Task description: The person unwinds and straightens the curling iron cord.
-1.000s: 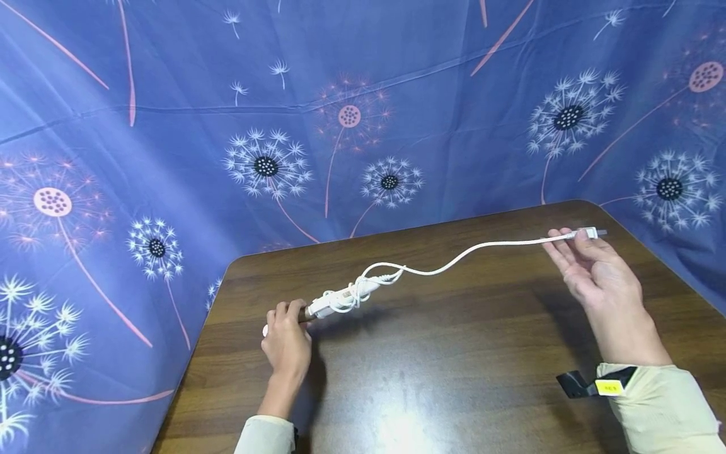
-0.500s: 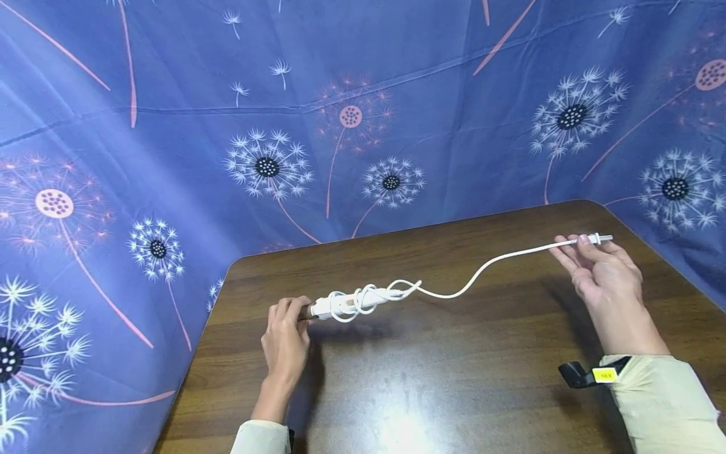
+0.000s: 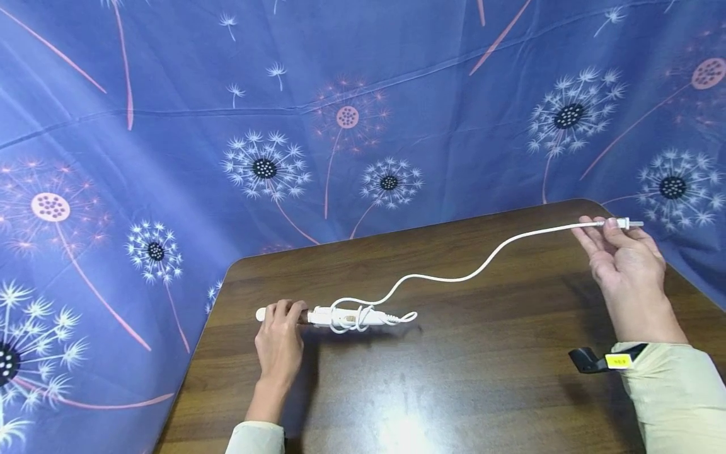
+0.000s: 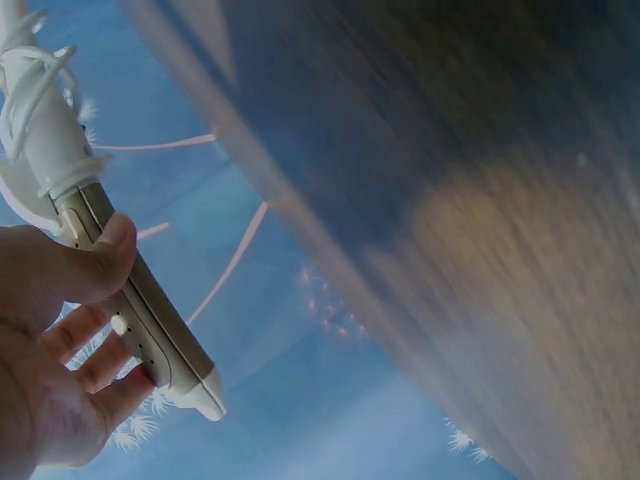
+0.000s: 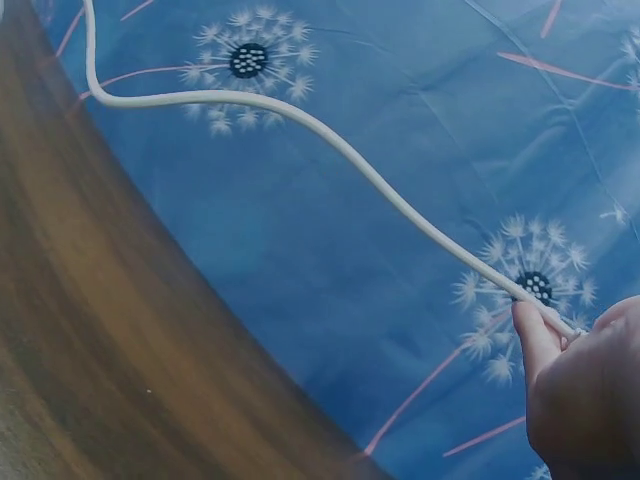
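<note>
My left hand [image 3: 278, 347] grips the brown barrel of a white-handled curling iron [image 3: 321, 316], held level over the left side of the table. In the left wrist view, its thumb and fingers pinch the brown barrel [image 4: 165, 325], whose white tip points down. A white cord [image 3: 437, 279] is looped loosely round the handle, and its free length runs up to the right. At that end my right hand [image 3: 632, 284] pinches the white plug [image 3: 624, 223], prongs pointing right. In the right wrist view the cord [image 5: 370, 170] curves to the fingertips; the plug is hidden there.
A brown wooden table [image 3: 454, 372] lies beneath both hands. Behind it and at its sides hangs a blue curtain [image 3: 431, 113] with dandelion prints. A black strap with a yellow label [image 3: 618, 361] is on the right wrist.
My right hand has moved right and slightly up with the plug. The cord's free length has grown and fewer loops circle the handle. The curling iron has swung level and shifted slightly left.
</note>
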`<state>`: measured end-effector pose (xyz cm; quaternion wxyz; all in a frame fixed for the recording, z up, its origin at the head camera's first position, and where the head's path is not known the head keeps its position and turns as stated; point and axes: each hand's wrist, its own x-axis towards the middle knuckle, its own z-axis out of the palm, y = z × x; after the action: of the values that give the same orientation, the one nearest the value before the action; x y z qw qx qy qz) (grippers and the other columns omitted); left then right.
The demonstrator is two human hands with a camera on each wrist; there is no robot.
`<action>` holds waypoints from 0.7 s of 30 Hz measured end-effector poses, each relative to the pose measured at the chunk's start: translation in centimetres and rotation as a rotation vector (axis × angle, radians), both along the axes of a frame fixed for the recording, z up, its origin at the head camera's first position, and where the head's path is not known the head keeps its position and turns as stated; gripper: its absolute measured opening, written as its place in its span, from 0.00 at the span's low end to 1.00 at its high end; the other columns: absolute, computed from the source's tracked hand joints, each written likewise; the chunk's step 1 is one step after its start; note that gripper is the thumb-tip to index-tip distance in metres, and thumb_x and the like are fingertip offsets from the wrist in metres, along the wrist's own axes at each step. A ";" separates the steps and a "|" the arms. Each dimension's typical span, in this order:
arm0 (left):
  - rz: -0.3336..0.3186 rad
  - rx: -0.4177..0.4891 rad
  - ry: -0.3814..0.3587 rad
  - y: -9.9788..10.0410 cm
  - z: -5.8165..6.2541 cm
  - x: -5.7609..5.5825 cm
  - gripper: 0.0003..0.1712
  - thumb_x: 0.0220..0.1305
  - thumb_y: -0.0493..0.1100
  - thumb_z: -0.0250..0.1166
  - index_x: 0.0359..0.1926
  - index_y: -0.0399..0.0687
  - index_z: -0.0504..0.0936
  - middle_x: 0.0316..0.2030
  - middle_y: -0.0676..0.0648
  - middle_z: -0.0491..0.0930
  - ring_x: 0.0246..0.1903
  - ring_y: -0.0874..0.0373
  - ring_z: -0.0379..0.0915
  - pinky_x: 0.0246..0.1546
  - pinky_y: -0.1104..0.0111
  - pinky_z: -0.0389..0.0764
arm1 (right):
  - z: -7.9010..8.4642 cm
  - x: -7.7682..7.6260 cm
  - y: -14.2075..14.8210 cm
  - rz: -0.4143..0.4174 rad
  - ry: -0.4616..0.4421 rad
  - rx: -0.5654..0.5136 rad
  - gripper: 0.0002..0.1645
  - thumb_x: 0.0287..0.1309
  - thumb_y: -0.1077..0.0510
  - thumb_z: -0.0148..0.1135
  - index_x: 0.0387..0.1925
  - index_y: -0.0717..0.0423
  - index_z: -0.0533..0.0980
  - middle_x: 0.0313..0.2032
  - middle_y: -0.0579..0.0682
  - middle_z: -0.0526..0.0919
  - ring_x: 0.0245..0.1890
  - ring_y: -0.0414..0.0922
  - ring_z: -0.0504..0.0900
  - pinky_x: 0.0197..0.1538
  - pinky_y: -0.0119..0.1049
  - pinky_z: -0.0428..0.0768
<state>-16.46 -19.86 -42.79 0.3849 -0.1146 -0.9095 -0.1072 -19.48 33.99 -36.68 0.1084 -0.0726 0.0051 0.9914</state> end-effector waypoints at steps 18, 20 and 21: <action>0.175 0.109 -0.084 -1.8 0.6 0.4 0.32 0.31 0.16 0.66 0.40 0.45 0.83 0.39 0.41 0.81 0.42 0.41 0.74 0.19 0.49 0.76 | -0.5 1.2 3.0 -0.077 -0.078 -0.040 0.16 0.57 0.74 0.53 0.45 0.56 0.69 0.40 0.58 0.75 0.49 0.57 0.81 0.55 0.53 0.74; 0.203 0.122 -0.092 -1.9 0.7 0.4 0.30 0.33 0.17 0.65 0.40 0.45 0.83 0.39 0.41 0.81 0.42 0.41 0.74 0.18 0.49 0.75 | -0.7 1.4 3.3 -0.089 -0.103 -0.032 0.17 0.57 0.73 0.53 0.46 0.54 0.70 0.40 0.56 0.75 0.48 0.56 0.81 0.55 0.52 0.75; 0.216 0.128 -0.094 -2.0 0.7 0.4 0.29 0.34 0.17 0.64 0.40 0.45 0.83 0.39 0.41 0.80 0.42 0.41 0.74 0.17 0.49 0.75 | -0.7 1.5 3.4 -0.095 -0.110 -0.029 0.17 0.57 0.72 0.54 0.46 0.54 0.71 0.40 0.56 0.75 0.48 0.56 0.81 0.55 0.51 0.75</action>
<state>-16.08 -21.82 -42.06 0.3578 0.0139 -0.9249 -0.1282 -18.01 37.38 -37.41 0.1544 -0.1282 0.0172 0.9795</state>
